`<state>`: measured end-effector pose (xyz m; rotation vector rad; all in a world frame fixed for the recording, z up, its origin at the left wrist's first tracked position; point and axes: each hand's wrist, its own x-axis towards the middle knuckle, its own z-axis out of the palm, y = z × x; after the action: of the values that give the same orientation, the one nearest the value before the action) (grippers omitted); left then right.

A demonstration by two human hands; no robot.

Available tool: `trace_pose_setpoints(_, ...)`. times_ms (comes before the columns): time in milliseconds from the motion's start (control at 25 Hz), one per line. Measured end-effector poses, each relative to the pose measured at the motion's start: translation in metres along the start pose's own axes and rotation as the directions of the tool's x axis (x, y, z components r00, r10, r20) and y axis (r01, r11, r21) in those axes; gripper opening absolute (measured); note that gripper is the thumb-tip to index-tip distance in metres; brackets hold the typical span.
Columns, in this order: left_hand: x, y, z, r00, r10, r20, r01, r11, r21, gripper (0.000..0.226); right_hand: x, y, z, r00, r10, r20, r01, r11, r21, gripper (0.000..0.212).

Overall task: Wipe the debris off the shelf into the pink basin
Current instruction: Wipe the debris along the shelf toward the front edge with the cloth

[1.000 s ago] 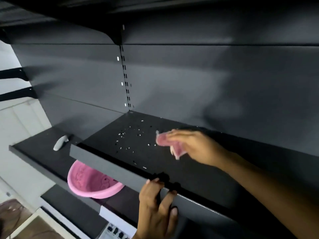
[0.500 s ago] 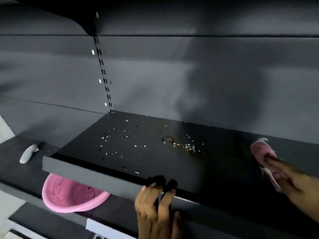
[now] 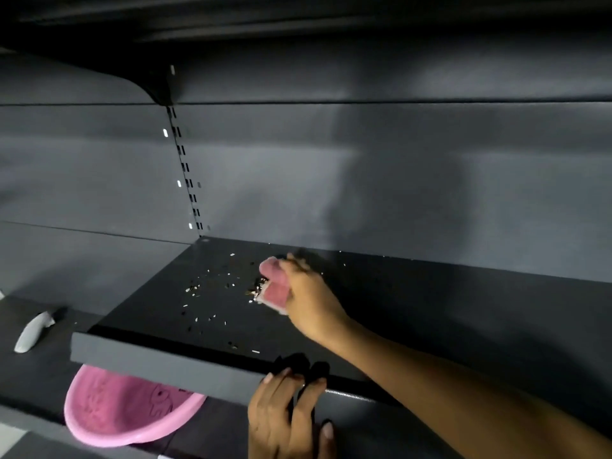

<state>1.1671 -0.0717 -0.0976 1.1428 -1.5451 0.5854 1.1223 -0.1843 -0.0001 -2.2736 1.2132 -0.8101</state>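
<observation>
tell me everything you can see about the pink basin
The pink basin looks like smooth plastic, round, with a rolled rim and faint raised markings inside. It sits tilted, its opening facing up and right, on the lower shelf, below the left end of the shelf being wiped, whose front lip hides its top edge. No debris shows inside. Neither hand touches it.

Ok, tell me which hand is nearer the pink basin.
Left. The left hand grips the shelf's front lip, just right of the pink basin below. The right hand is farther back on the shelf, pressing a pink cloth into the debris.
</observation>
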Motion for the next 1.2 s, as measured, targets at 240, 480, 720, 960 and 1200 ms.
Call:
trace_pose_setpoints(240,0.000,-0.007,0.014,0.985,0.086,-0.149,-0.081,0.996,0.036,0.031,-0.043,0.095,-0.134,0.912,0.275,-0.306,-0.276,0.960,0.041,0.029)
trace_pose_setpoints(480,0.009,0.006,0.030,0.941,-0.007,-0.339,0.025,0.999,0.047,0.026,-0.053,0.181,-0.144,0.772,0.542,-0.333,-0.635,0.678,-0.370,0.046)
trace_pose_setpoints(720,0.011,0.004,0.033,0.951,-0.018,-0.309,0.045,0.996,0.079,0.040,0.050,0.107,-0.027,0.926,0.358,-0.118,-0.375,0.839,-0.395,0.044)
trace_pose_setpoints(960,0.013,-0.003,0.009,0.999,-0.013,0.037,0.011,0.999,0.044,0.061,0.073,0.037,-0.005,0.985,0.030,-0.173,-0.062,0.981,-0.183,0.038)
trace_pose_setpoints(1200,0.004,-0.001,0.021,0.995,-0.085,-0.044,0.088,0.995,0.051,0.023,-0.011,0.110,-0.134,0.876,0.189,-0.444,-0.322,0.914,-0.248,0.023)
